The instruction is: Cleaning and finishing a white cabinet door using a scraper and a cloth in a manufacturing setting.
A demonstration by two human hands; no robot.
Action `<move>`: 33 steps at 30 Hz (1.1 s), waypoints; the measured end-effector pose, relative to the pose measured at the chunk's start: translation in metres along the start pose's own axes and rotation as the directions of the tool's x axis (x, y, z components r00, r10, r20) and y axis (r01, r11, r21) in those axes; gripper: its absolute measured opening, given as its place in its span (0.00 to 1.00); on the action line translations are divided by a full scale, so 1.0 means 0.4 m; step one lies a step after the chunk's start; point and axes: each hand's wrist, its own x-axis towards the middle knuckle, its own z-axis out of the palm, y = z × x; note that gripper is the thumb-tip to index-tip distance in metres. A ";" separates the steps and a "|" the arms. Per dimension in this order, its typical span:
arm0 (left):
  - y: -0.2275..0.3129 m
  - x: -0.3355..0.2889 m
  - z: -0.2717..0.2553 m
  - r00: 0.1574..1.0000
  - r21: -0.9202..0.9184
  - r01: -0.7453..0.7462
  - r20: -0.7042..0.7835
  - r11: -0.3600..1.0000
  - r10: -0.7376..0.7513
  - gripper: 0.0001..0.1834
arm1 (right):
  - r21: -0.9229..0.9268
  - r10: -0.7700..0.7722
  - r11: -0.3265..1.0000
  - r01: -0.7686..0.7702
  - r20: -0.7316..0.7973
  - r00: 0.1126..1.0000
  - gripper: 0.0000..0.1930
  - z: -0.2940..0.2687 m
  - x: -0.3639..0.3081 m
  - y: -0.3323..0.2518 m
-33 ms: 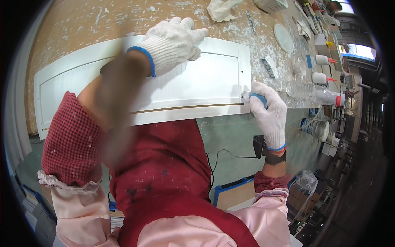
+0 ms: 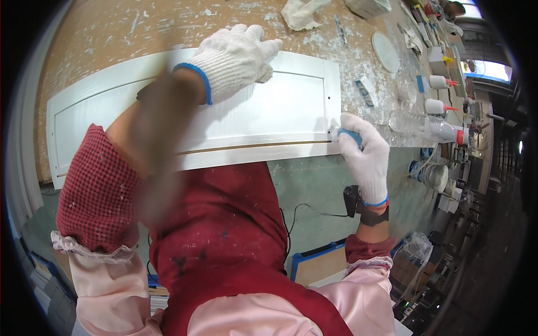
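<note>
A long white panel with a framed, recessed middle, like a cabinet door [image 2: 297,95], lies flat across the bench in front of me. My left hand [image 2: 238,61], in a white knit glove with a blue cuff, rests over its far edge; the fingers bend past that edge and the thumb side is on the panel. At the panel's right end, near the front corner, my right hand [image 2: 367,154], gloved alike, pinches a small blue pad [image 2: 352,136] against the edge. The pad's underside is hidden. A narrow brown groove runs along the panel's near side.
The worn, paint-spotted bench [image 2: 112,33] extends behind the panel. A crumpled cloth [image 2: 302,14], a round pale disc [image 2: 385,51] and a clear bottle [image 2: 426,126] with a red cap lie there. White squeeze bottles [image 2: 440,82] with red nozzles are at the right.
My right hand has shifted very slightly left with the blue pad. My left hand and the panel look still.
</note>
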 end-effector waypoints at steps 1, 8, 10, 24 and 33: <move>-0.006 -0.006 0.000 0.999 -0.015 -0.004 -0.033 1.000 0.003 0.21 | 0.005 -0.008 1.000 0.008 0.002 1.000 0.15 -0.001 -0.009 0.001; -0.008 -0.139 -0.093 0.993 -0.001 -0.119 -0.003 0.993 0.119 0.27 | -0.086 -0.118 0.989 0.119 0.009 0.993 0.14 0.009 -0.044 0.037; -0.026 -0.231 -0.071 0.978 -0.118 -0.201 -0.075 0.972 0.193 0.31 | -0.115 -0.201 0.973 0.199 -0.014 0.979 0.13 0.016 -0.046 0.036; -0.051 -0.598 -0.028 0.922 -0.052 0.300 -0.240 0.953 -0.303 0.42 | -0.104 -0.135 0.983 0.150 0.142 0.981 0.12 -0.005 -0.096 0.000; -0.077 -0.587 0.008 0.810 0.002 0.076 -0.583 0.997 -0.060 0.20 | 0.276 -0.267 0.946 0.171 0.360 0.894 0.15 0.087 -0.085 -0.108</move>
